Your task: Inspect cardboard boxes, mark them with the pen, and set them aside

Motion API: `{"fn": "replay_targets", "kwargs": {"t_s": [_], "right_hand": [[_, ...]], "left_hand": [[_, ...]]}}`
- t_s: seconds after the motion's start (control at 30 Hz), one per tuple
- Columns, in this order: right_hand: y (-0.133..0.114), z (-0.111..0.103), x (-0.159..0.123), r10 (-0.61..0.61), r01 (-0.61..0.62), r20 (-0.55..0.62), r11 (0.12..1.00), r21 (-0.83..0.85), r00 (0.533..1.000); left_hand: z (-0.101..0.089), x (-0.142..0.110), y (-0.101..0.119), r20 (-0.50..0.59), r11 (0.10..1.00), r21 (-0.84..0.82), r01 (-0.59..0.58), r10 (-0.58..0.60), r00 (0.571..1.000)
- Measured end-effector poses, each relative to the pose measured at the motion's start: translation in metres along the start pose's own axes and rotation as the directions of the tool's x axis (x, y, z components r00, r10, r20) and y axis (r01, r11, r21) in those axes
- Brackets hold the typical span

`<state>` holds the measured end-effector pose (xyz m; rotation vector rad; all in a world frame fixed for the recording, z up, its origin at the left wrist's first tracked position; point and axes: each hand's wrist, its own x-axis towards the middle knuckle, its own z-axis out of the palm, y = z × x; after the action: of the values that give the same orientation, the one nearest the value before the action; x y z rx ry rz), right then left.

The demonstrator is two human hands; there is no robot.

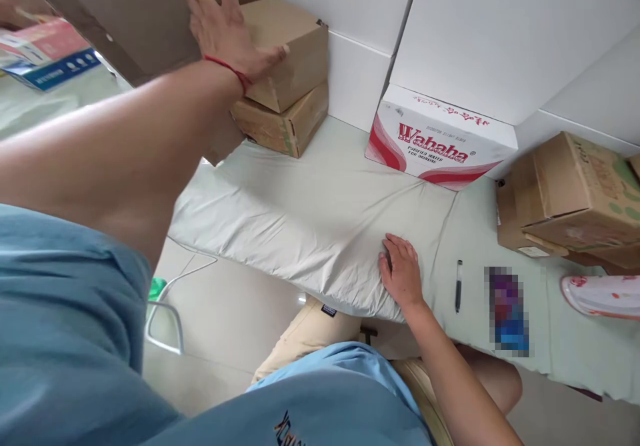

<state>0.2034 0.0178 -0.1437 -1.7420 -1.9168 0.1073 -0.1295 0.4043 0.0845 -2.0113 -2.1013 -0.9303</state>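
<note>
My left hand (223,23) reaches far out to the upper left, fingers spread flat against a large brown cardboard sheet (145,19) and the top brown carton (285,49) of a stack of two; it wears a gold ring and a red wrist string. My right hand (400,273) rests palm down with fingers apart on the pale green cloth-covered table (310,219), near its front edge. A black pen (459,286) lies a short way to the right of that hand.
A white and red Wahaha water carton (440,143) stands against the white wall. Brown cartons (570,193) sit at the right, with a pink-white item (600,294) below them. A red-blue printed box (45,53) lies upper left. White cable (193,269) trails on the floor.
</note>
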Motion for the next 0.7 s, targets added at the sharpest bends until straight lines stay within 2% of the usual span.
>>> {"fn": "replay_targets", "kwargs": {"t_s": [0.03, 0.1, 0.2, 0.3, 0.43, 0.57, 0.63, 0.67, 0.7], "right_hand": [[0.001, 0.000, 0.000, -0.002, 0.002, -0.005, 1.000, 0.003, 1.000], [0.002, 0.000, 0.000, -0.008, 0.008, -0.013, 1.000, 0.010, 1.000], [0.004, 0.000, 0.001, -0.019, 0.019, -0.023, 1.000, 0.022, 1.000], [0.005, 0.000, 0.000, -0.023, 0.024, -0.035, 0.999, 0.030, 0.999], [0.005, -0.001, 0.000, -0.019, 0.021, -0.050, 0.999, 0.038, 0.999], [0.006, -0.001, 0.000, -0.018, 0.021, -0.067, 0.999, 0.046, 0.998], [0.006, -0.002, 0.001, -0.018, 0.022, -0.072, 0.999, 0.050, 0.997], [0.006, -0.002, 0.001, -0.019, 0.023, -0.072, 0.998, 0.052, 0.997], [0.006, -0.003, 0.002, -0.020, 0.024, -0.071, 0.998, 0.055, 0.997]], "left_hand": [[-0.007, 0.002, -0.003, 0.117, 0.999, 0.019, 0.047, -0.049, 0.992], [-0.023, 0.002, -0.004, 0.319, 0.992, 0.024, 0.123, -0.124, 0.940], [-0.042, -0.001, -0.004, 0.424, 0.997, 0.050, 0.067, -0.082, 0.902], [-0.048, -0.006, -0.006, 0.413, 0.992, 0.117, 0.050, -0.094, 0.906], [-0.047, -0.016, 0.000, 0.361, 0.991, 0.123, 0.059, -0.100, 0.927], [-0.043, -0.040, 0.032, 0.286, 0.984, 0.078, 0.162, -0.177, 0.941], [-0.042, -0.063, 0.053, 0.261, 0.972, 0.046, 0.232, -0.236, 0.936], [-0.042, -0.078, 0.063, 0.233, 0.979, -0.025, 0.204, -0.193, 0.953], [-0.043, -0.094, 0.072, 0.220, 0.966, -0.027, 0.256, -0.244, 0.944]]}}
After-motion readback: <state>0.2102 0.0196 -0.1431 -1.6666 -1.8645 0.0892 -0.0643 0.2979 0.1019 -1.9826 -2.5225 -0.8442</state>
